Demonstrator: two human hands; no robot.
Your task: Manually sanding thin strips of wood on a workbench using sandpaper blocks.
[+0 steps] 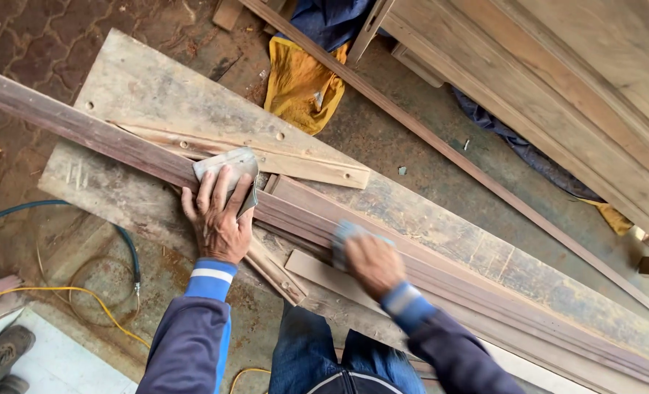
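A long, dark reddish-brown moulded wood strip (302,215) with lengthwise grooves lies flat and slants from upper left to lower right, passing under both hands. A grey sheet of sandpaper (226,166) lies flat on it beneath the left hand's fingertips, its far edge showing past them. A second, bluish-grey sanding piece (345,235), blurred, sits against the strip just beyond the right hand's knuckles.

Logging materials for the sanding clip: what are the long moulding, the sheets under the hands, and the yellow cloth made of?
Long moulding: dark reddish-brown wood, unfinished and matte, with lengthwise grooves. Sheet under the left hand: the grey sheet looks like sandpaper, stiff and dull, one edge curling. The right hand is blurred; its bluish-grey pad is probably sandpaper too. Yellow cloth: soft woven fabric, crumpled in folds.
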